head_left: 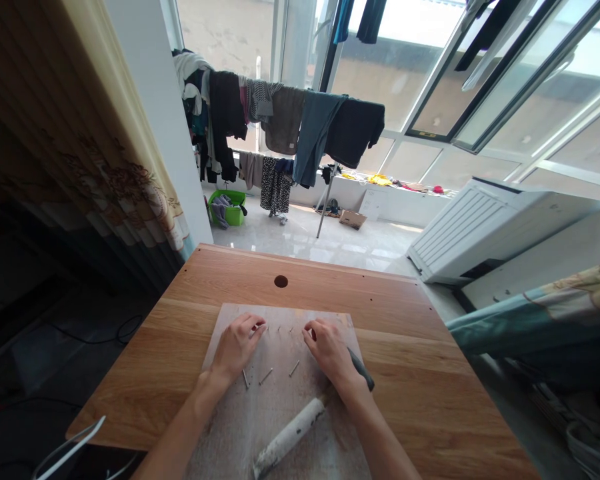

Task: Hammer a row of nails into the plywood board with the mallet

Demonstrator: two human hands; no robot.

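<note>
Looking down, we see both forearms come in from the bottom corners and slant inward over a board [275, 417] that lies on the wooden table [415, 373]. The left hand [237, 341] points up and to the right, palm down, its wrist above the board's left side; the right hand [329, 347] mirrors it, pointing up and to the left. On each, the fingers curl inward and the thumb comes close to the index tip; we cannot tell whether the tips meet or pinch anything small. Between the two hands, three small nails [279, 329] form a row across the upper part of the board, seemingly upright, the leftmost just beside the left fingertips and the rightmost near the right ones. Closer to us, three larger nails [266, 376] sit below that row, apart from the right fingers: the left one slopes down to the right, while the middle and right ones run from lower left to upper right. The left one shows just beside the left wrist. A hammer [290, 435] lies across the board's right half, its worn white handle angled from lower left to upper right, passing behind the right wrist; its dark head shows beyond that wrist, crosswise to the handle, out of the fingers' grasp.
</note>
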